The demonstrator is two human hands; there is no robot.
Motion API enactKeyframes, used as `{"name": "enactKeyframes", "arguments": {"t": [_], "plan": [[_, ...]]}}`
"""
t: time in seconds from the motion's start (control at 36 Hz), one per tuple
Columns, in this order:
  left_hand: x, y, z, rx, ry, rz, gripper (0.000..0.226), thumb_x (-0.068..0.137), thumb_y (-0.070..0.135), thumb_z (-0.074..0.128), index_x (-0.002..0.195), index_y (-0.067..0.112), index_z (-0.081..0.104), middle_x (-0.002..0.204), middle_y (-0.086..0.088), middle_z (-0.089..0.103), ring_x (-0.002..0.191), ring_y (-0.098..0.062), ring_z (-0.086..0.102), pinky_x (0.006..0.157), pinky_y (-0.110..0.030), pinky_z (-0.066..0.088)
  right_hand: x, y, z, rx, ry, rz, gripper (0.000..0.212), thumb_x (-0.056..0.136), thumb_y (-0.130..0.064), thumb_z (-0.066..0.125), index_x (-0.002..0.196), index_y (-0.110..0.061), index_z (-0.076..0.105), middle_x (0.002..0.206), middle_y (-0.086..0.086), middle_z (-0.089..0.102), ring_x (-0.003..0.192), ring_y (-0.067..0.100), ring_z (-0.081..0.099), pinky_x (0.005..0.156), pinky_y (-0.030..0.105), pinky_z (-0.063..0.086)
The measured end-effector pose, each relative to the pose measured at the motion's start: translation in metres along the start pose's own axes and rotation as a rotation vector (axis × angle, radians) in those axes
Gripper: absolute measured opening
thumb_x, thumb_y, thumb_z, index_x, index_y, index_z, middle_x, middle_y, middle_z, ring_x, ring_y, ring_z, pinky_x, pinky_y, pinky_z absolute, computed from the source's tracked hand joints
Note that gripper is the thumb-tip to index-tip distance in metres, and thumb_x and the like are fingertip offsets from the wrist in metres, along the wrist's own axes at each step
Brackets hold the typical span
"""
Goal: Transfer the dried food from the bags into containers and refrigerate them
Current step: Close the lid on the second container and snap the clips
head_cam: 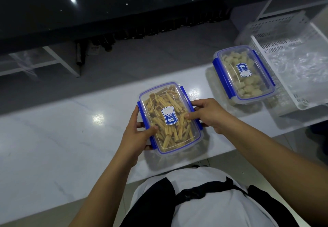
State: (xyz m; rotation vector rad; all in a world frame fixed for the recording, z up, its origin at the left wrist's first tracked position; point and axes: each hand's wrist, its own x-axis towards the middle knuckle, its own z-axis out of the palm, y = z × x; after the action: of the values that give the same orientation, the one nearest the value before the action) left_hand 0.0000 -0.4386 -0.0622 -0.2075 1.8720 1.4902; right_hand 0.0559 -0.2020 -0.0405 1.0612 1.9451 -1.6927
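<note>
A clear lidded container [169, 117] with blue clips, filled with yellow-brown dried sticks [168, 106], sits at the centre of the frame on the white counter [53, 138], caught between both hands. The left hand [136, 134] grips its lower-left long side: the thumb lies on the lid near the rim and the fingers curl round the blue clip and the wall below. The right hand [209, 114] holds the opposite long side, thumb pressed flat on the lid beside the blue label [169, 116], fingers wrapped over the right edge and clip. Both forearms reach up from the bottom of the frame and angle in toward the box.

At the right of the frame a second container [244, 74], lid on, holds pale chunks [230, 63] and stands well apart from the hands. Just beside it, at the far right, is a white slotted basket [266, 36] with crumpled clear plastic bags [298, 63] inside
</note>
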Motion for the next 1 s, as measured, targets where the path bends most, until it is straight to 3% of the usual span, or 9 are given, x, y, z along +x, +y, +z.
{"name": "enactKeyframes", "arguments": {"t": [0.22,0.36,0.47,0.61,0.78,0.89,1.0], "plan": [[0.003,0.002,-0.002,0.034,-0.026,-0.006,0.087,0.088,0.020,0.076,0.151,0.052,0.025,0.117,0.006,0.058,0.090,-0.015,0.068,0.049,-0.029,0.056,0.001,-0.007,-0.010,-0.083,-0.045,0.010,0.049,0.078,-0.018,0.083,0.123,-0.022,0.065,0.093,0.000,0.075,0.084,0.017,0.074,0.061,0.032,0.059],[0.004,-0.001,-0.005,0.031,-0.034,-0.004,0.087,0.087,0.023,0.076,0.150,0.055,0.025,0.117,0.005,0.058,0.089,-0.015,0.068,0.049,-0.029,0.056,0.003,-0.013,-0.019,-0.131,-0.108,0.034,0.051,0.079,-0.014,0.083,0.126,-0.022,0.063,0.100,0.005,0.076,0.092,0.023,0.074,0.078,0.047,0.062],[0.003,-0.001,-0.005,0.031,-0.033,-0.004,0.087,0.088,0.022,0.076,0.151,0.053,0.025,0.117,0.004,0.058,0.092,-0.016,0.067,0.049,-0.029,0.056,0.001,-0.013,-0.009,-0.160,-0.052,-0.006,0.052,0.084,-0.011,0.078,0.131,-0.024,0.059,0.094,0.003,0.075,0.083,0.018,0.074,0.064,0.038,0.062],[0.004,0.000,-0.002,0.055,-0.021,0.014,0.088,0.089,0.019,0.075,0.153,0.050,0.023,0.117,0.003,0.058,0.090,-0.016,0.067,0.049,-0.030,0.057,0.001,-0.014,-0.002,-0.206,-0.010,-0.026,0.052,0.087,-0.013,0.076,0.134,-0.021,0.057,0.105,0.006,0.069,0.093,0.024,0.070,0.074,0.046,0.062],[0.006,0.000,-0.001,0.078,-0.013,0.028,0.088,0.091,0.016,0.072,0.153,0.050,0.022,0.115,0.004,0.058,0.089,-0.015,0.067,0.048,-0.029,0.056,0.000,-0.015,0.005,-0.248,0.043,-0.037,0.054,0.089,-0.013,0.072,0.139,-0.021,0.053,0.110,0.007,0.067,0.095,0.026,0.068,0.062,0.036,0.058],[0.007,-0.001,0.000,0.082,-0.013,0.036,0.087,0.091,0.015,0.072,0.152,0.052,0.022,0.114,0.004,0.058,0.087,-0.016,0.068,0.048,-0.030,0.057,-0.002,-0.014,0.007,-0.296,0.066,-0.057,0.052,0.091,-0.018,0.071,0.140,-0.021,0.052,0.108,0.006,0.067,0.095,0.025,0.068,0.066,0.037,0.060],[0.008,-0.002,0.000,0.087,-0.010,0.043,0.087,0.091,0.015,0.072,0.152,0.051,0.020,0.114,0.003,0.057,0.087,-0.015,0.067,0.049,-0.030,0.057,-0.005,-0.013,0.009,-0.374,0.088,-0.100,0.038,0.092,-0.026,0.069,0.128,-0.021,0.059,0.103,0.002,0.068,0.091,0.022,0.068,0.074,0.040,0.061]]}}
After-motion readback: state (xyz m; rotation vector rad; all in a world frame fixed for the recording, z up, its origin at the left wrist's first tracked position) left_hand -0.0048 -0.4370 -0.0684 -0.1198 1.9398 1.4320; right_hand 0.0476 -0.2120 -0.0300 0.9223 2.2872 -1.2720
